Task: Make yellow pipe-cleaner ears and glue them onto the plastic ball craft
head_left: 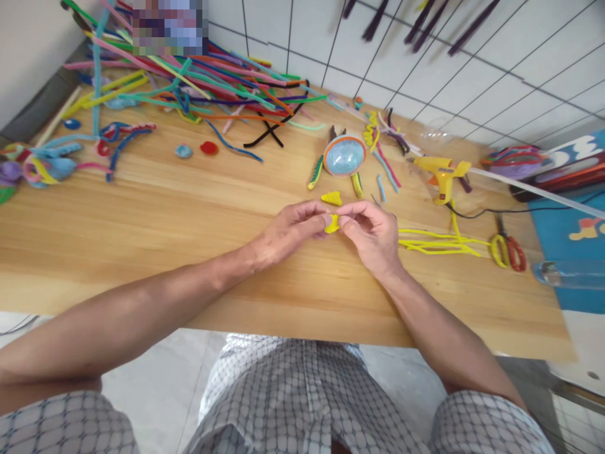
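Both of my hands meet above the middle of the wooden table (142, 227). My left hand (290, 230) and my right hand (371, 230) pinch a small folded piece of yellow pipe cleaner (332, 224) between their fingertips. Just beyond them lies a second yellow folded piece (331, 198). Farther back sits a round blue craft piece with an orange rim (345, 156), with short striped pieces beside it.
A big heap of coloured pipe cleaners (189, 82) fills the back left. A yellow glue gun (443, 173) stands at the right, with yellow pipe cleaner strands (439, 243) and red-and-yellow scissors (508, 250) near it. A blue board (571, 252) lies at the far right.
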Demonstrator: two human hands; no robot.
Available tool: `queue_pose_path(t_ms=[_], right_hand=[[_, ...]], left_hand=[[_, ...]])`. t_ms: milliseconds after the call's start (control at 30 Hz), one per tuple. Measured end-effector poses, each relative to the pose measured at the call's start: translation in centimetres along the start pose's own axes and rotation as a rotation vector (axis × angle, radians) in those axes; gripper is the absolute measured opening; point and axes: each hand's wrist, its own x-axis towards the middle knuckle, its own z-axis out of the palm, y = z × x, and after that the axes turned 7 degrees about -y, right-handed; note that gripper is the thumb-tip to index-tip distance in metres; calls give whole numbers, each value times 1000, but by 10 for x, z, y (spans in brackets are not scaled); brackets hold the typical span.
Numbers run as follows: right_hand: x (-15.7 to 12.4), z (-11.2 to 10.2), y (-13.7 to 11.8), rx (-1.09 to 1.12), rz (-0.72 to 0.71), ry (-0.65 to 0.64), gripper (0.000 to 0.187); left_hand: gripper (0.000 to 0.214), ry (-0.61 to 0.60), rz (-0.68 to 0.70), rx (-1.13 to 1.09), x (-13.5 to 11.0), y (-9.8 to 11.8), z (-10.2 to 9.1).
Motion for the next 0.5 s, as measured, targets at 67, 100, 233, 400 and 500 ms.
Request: queue_pose_path(t_ms=[67, 100, 233, 400, 500], right_hand=[[0, 0, 0, -8, -9, -4, 10], [0, 0, 0, -7, -14, -11, 11], [0, 1, 2, 55, 2, -57, 22], [0, 4, 5, 143, 66, -107, 30], [0, 5, 7, 114, 78, -104, 30]], left_hand=[[40, 16, 15, 65, -1, 1, 0], [38, 27, 26, 87, -1, 2, 1], [34, 95, 43, 135, -2, 5, 1], [36, 133, 54, 131, -2, 7, 0], [38, 93, 108, 104, -2, 7, 2]])
